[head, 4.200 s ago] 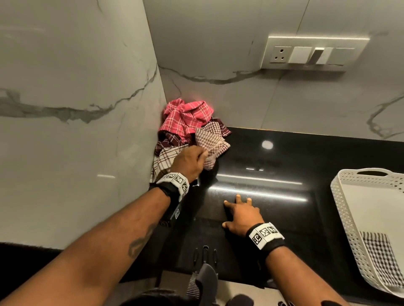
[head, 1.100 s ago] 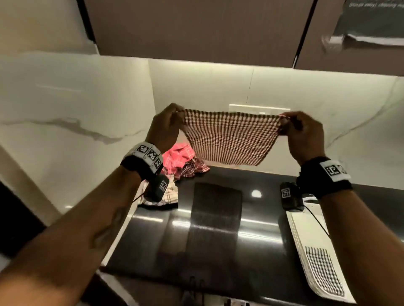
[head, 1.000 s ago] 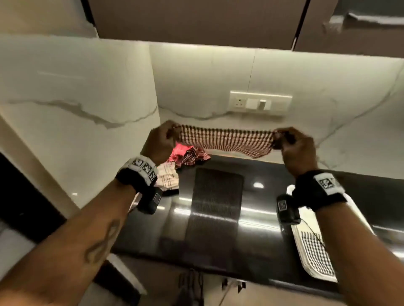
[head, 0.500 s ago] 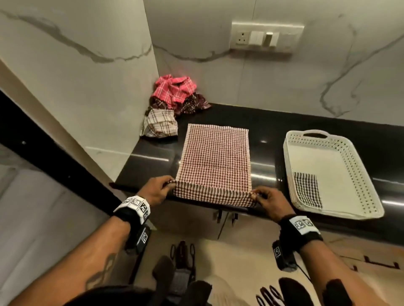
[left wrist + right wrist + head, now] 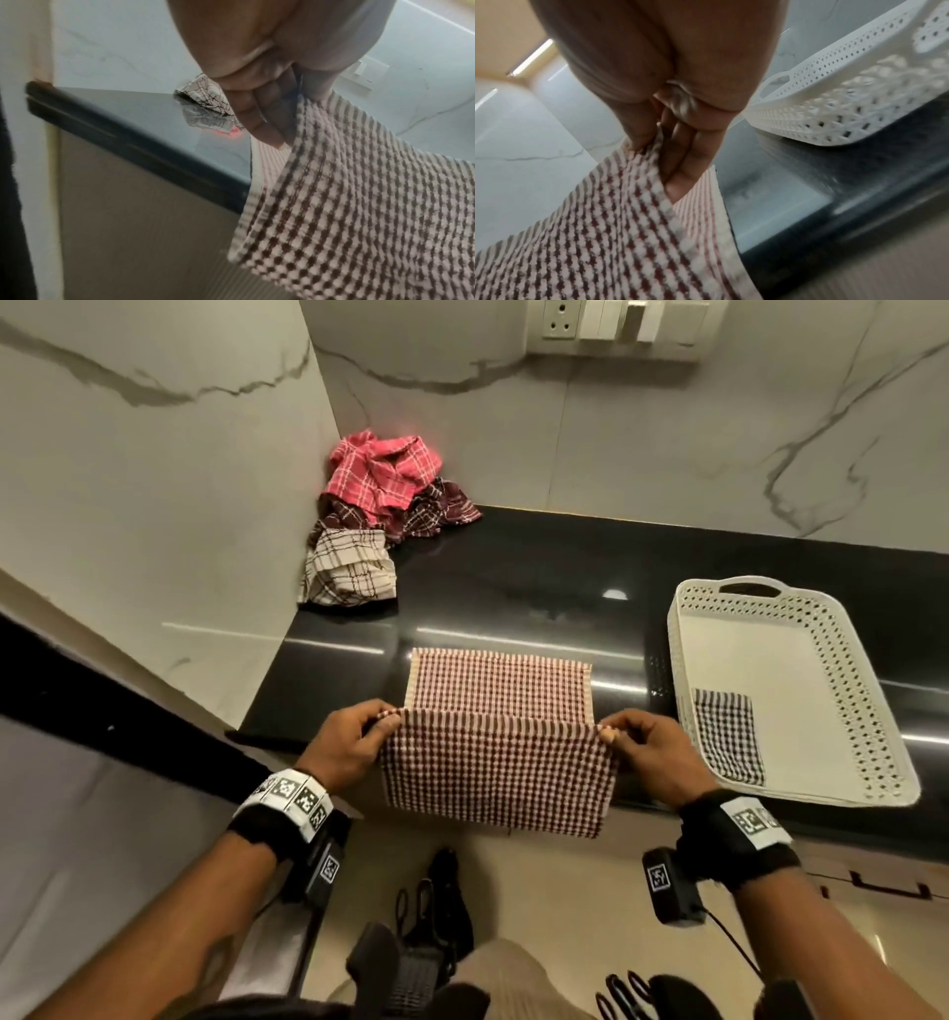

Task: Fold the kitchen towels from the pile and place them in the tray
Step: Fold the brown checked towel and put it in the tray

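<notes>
A brown-and-white checked towel (image 5: 498, 747) lies half on the black counter (image 5: 513, 588). Its near half is lifted above the counter's front edge. My left hand (image 5: 349, 742) pinches the near left corner, seen close in the left wrist view as the towel (image 5: 359, 203) under my left hand (image 5: 270, 113). My right hand (image 5: 652, 752) pinches the near right corner; in the right wrist view the towel (image 5: 603, 233) hangs from my right hand (image 5: 670, 142). The white perforated tray (image 5: 873, 711) stands at the right with a folded black-checked towel (image 5: 726, 737) inside. The pile (image 5: 380, 505) sits in the back left corner.
Marble walls close off the left and the back. A socket panel (image 5: 616, 323) hangs on the back wall. The tray's side (image 5: 834, 97) is close to my right hand. Bare counter lies between the spread towel and the pile.
The towel was held up in the air, then laid flat on the counter. Both hands have now lifted its near edge up and forward over the rest.
</notes>
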`<act>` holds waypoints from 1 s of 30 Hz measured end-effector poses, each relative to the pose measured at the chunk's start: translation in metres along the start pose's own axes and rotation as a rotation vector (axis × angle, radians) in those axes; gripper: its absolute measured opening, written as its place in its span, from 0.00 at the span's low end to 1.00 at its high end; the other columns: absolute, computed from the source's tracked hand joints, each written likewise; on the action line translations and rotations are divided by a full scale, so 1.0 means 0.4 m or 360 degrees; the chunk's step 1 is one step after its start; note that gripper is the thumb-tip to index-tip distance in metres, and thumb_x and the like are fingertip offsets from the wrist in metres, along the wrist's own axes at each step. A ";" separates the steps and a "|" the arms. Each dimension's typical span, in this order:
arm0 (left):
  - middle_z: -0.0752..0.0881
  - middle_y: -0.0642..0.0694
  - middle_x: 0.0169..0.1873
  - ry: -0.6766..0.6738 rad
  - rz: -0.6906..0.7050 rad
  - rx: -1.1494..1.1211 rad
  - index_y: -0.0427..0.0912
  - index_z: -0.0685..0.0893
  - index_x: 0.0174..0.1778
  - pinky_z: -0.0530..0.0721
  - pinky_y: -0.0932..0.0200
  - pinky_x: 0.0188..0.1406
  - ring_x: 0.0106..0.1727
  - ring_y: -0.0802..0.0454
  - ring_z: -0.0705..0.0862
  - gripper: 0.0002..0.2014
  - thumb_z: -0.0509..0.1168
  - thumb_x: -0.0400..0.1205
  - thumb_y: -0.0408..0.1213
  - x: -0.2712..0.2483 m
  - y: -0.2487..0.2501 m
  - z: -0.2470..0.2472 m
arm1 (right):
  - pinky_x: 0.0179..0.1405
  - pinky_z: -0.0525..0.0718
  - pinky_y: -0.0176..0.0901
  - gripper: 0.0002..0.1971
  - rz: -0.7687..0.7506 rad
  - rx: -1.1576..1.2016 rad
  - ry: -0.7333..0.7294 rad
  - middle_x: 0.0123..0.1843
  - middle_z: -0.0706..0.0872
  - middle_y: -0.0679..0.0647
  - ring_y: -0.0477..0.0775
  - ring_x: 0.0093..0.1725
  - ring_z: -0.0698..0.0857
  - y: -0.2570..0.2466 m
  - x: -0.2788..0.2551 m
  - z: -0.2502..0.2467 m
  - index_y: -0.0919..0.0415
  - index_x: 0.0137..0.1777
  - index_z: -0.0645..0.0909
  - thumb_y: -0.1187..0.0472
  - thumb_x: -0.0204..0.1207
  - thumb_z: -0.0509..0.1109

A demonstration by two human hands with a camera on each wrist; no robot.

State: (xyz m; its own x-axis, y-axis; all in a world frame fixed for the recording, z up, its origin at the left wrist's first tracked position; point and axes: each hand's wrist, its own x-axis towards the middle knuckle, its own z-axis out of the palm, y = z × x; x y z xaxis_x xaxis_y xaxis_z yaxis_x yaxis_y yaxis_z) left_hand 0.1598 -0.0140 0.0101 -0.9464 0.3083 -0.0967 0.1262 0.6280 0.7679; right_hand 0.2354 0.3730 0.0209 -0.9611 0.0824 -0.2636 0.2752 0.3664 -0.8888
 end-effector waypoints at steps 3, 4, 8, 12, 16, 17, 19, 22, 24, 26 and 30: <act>0.89 0.58 0.39 0.0138 -0.0055 0.0024 0.54 0.86 0.43 0.77 0.74 0.41 0.41 0.66 0.86 0.06 0.67 0.84 0.39 0.146 0.017 -0.014 | 0.48 0.87 0.50 0.07 -0.0065 -0.0107 0.0158 0.41 0.90 0.48 0.49 0.41 0.87 -0.018 0.128 -0.019 0.51 0.45 0.86 0.63 0.82 0.70; 0.89 0.55 0.39 0.0159 -0.0102 0.0049 0.52 0.87 0.44 0.79 0.70 0.43 0.41 0.64 0.86 0.05 0.67 0.84 0.40 0.197 0.015 -0.015 | 0.50 0.85 0.48 0.06 -0.0069 -0.0192 0.0216 0.43 0.90 0.47 0.50 0.44 0.88 -0.021 0.174 -0.021 0.50 0.45 0.85 0.62 0.81 0.71; 0.89 0.45 0.42 0.0070 -0.0302 0.0312 0.43 0.89 0.47 0.75 0.60 0.46 0.45 0.49 0.86 0.07 0.68 0.83 0.42 0.349 -0.020 0.013 | 0.49 0.79 0.42 0.02 0.0105 -0.0514 0.0362 0.43 0.88 0.52 0.54 0.46 0.86 -0.017 0.322 0.004 0.58 0.45 0.86 0.61 0.79 0.72; 0.91 0.41 0.49 0.0049 -0.0329 0.0408 0.41 0.91 0.52 0.74 0.63 0.50 0.52 0.46 0.87 0.08 0.70 0.82 0.40 0.416 -0.048 0.053 | 0.47 0.78 0.41 0.04 0.0285 -0.0572 0.0423 0.43 0.89 0.57 0.56 0.45 0.86 0.025 0.389 0.036 0.62 0.44 0.87 0.64 0.79 0.72; 0.91 0.43 0.48 0.0125 -0.0377 0.0418 0.42 0.91 0.51 0.75 0.63 0.51 0.45 0.52 0.84 0.08 0.70 0.82 0.41 0.428 -0.071 0.069 | 0.47 0.76 0.39 0.03 0.0317 -0.0588 0.0513 0.44 0.88 0.54 0.51 0.43 0.83 0.038 0.403 0.048 0.62 0.47 0.87 0.63 0.79 0.72; 0.91 0.43 0.47 0.0143 -0.0382 0.0410 0.43 0.91 0.50 0.75 0.63 0.50 0.43 0.53 0.83 0.08 0.70 0.81 0.42 0.429 -0.075 0.071 | 0.48 0.76 0.39 0.03 0.0326 -0.0587 0.0522 0.44 0.87 0.53 0.51 0.43 0.83 0.040 0.405 0.050 0.62 0.48 0.86 0.63 0.80 0.72; 0.91 0.44 0.45 0.0167 -0.0392 0.0394 0.44 0.90 0.49 0.76 0.62 0.50 0.42 0.52 0.83 0.07 0.70 0.81 0.42 0.432 -0.077 0.072 | 0.48 0.78 0.40 0.03 0.0350 -0.0584 0.0545 0.44 0.87 0.53 0.51 0.44 0.83 0.040 0.410 0.052 0.61 0.49 0.86 0.62 0.80 0.72; 0.89 0.45 0.42 0.0173 -0.0413 0.0397 0.44 0.88 0.48 0.75 0.61 0.47 0.40 0.54 0.81 0.05 0.69 0.82 0.41 0.435 -0.071 0.074 | 0.49 0.79 0.40 0.03 0.0385 -0.0607 0.0576 0.45 0.88 0.54 0.51 0.43 0.84 0.037 0.416 0.058 0.61 0.49 0.86 0.62 0.80 0.72; 0.87 0.46 0.42 0.0186 -0.0446 0.0360 0.45 0.86 0.47 0.77 0.60 0.45 0.40 0.53 0.82 0.03 0.68 0.83 0.39 0.439 -0.062 0.077 | 0.49 0.81 0.41 0.04 0.0424 -0.0586 0.0587 0.46 0.89 0.55 0.51 0.44 0.84 0.035 0.418 0.063 0.61 0.50 0.86 0.62 0.81 0.71; 0.87 0.45 0.41 0.0204 -0.0477 0.0324 0.45 0.84 0.45 0.79 0.59 0.46 0.41 0.50 0.84 0.02 0.67 0.82 0.38 0.445 -0.055 0.081 | 0.50 0.81 0.40 0.04 0.0456 -0.0596 0.0594 0.47 0.89 0.56 0.51 0.44 0.84 0.032 0.422 0.066 0.61 0.51 0.87 0.62 0.81 0.71; 0.87 0.43 0.41 0.0203 -0.0527 0.0327 0.45 0.84 0.44 0.81 0.57 0.47 0.44 0.44 0.87 0.02 0.66 0.81 0.38 0.462 -0.050 0.079 | 0.48 0.78 0.39 0.04 0.0483 -0.0623 0.0580 0.47 0.90 0.57 0.54 0.46 0.87 0.023 0.432 0.063 0.59 0.46 0.86 0.63 0.80 0.70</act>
State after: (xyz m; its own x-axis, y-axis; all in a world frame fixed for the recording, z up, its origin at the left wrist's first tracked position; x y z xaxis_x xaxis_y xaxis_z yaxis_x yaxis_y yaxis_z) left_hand -0.0083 0.0531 -0.0433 -0.9735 -0.0173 -0.2281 -0.1468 0.8119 0.5650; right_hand 0.0726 0.3671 -0.0423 -0.8064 0.5227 -0.2765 0.5751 0.5845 -0.5724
